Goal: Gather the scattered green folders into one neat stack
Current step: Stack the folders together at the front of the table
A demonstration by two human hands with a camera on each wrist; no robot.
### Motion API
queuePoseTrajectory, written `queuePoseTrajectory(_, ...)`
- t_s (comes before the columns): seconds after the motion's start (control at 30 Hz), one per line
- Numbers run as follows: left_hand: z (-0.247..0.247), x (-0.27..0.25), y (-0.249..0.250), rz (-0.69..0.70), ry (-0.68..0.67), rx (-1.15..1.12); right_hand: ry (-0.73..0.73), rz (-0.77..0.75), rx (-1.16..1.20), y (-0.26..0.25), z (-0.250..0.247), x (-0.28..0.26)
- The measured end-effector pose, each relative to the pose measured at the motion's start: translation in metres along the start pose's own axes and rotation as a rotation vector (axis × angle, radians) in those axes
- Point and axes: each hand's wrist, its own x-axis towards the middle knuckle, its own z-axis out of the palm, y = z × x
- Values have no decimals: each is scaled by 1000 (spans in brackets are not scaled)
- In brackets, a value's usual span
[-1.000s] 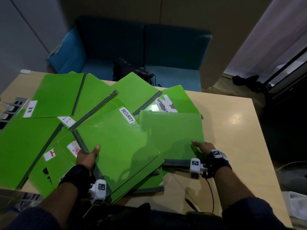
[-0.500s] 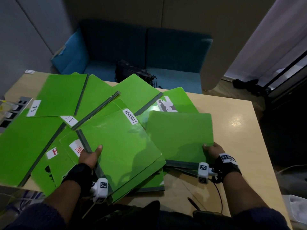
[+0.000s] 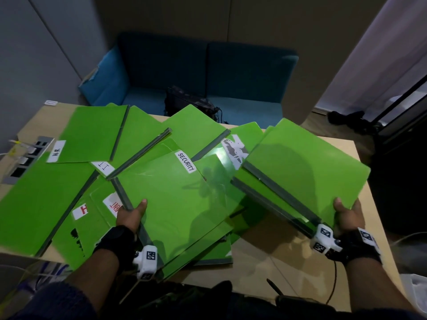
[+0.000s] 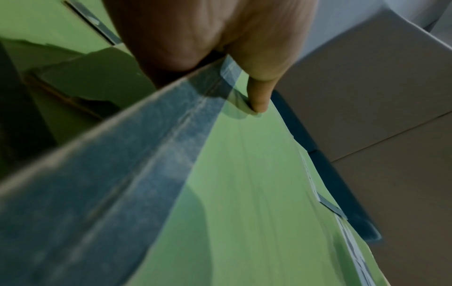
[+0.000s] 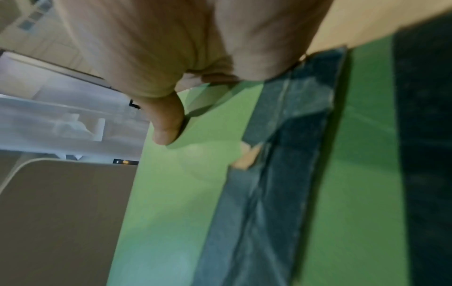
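Across the table (image 3: 288,262) most of the green folders (image 3: 97,132) are spread in a loose overlapping fan, not yet stacked. Since a moment ago a pair of folders (image 3: 307,167) has been raised off the right of the spread and tilted, pinched at its near corner by the right hand (image 3: 346,215), so gathering has begun. The SECURITY folder (image 3: 173,199) is gripped at its spine by the left hand (image 3: 131,215).

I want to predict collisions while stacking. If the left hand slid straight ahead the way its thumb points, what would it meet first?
Probably the white SECURITY label, across the cover of the folder that the left hand grips; depth is hard to judge.
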Motion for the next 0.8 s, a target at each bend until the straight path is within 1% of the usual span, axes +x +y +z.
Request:
queuePoseTrajectory(0.07,1,-2,0,6,1,-50,-27,-21,12,-4,19,-11)
queuePoseTrajectory(0.1,2,-3,-1,7,4,-81,-49,-8,18,0,34,-16)
queuePoseTrajectory(0.13,3,-4,-1,13,-3,-102,-81,11,-24,4,52,-24)
queuePoseTrajectory(0.2,5,-7,2,21,-18,-138,-184,56,-121,21,89,-40)
queuePoseTrajectory(0.27,6,-11,4,53,-33,-175,-283,123,-113,52,125,-46)
queuePoseTrajectory(0.37,9,-14,4,66,-77,-237,-398,185,-106,68,178,-71)
queuePoseTrajectory(0.47,14,-14,3,48,-122,-253,-486,310,-214,67,212,-106)
queuePoseTrajectory(0.53,17,-13,0,46,-126,-226,-557,329,-438,71,221,-118)
queuePoseTrajectory(0.57,19,-12,-1,50,-116,-210,-594,320,-583,72,222,-122)
queuePoseTrajectory(0.6,21,-10,-3,54,-107,-195,-628,302,-775,73,220,-123)
queuePoseTrajectory(0.63,21,-10,-4,55,-100,-186,-632,263,-978,74,217,-123)
queuePoseTrajectory(0.67,22,-9,-4,63,-94,-171,-598,194,-1148,71,214,-121)
queuePoseTrajectory(0.7,23,-7,-5,78,-82,-164,-539,131,-1203,67,212,-116)
queuePoseTrajectory(0.73,23,-6,-6,87,-70,-151,-484,84,-1179,58,211,-110)
queuePoseTrajectory(0.77,24,-5,-8,95,-66,-140,-456,7,-1125,51,215,-99)
queuePoseTrajectory(0.8,24,-5,-9,100,-71,-132,-460,-72,-1082,43,222,-86)
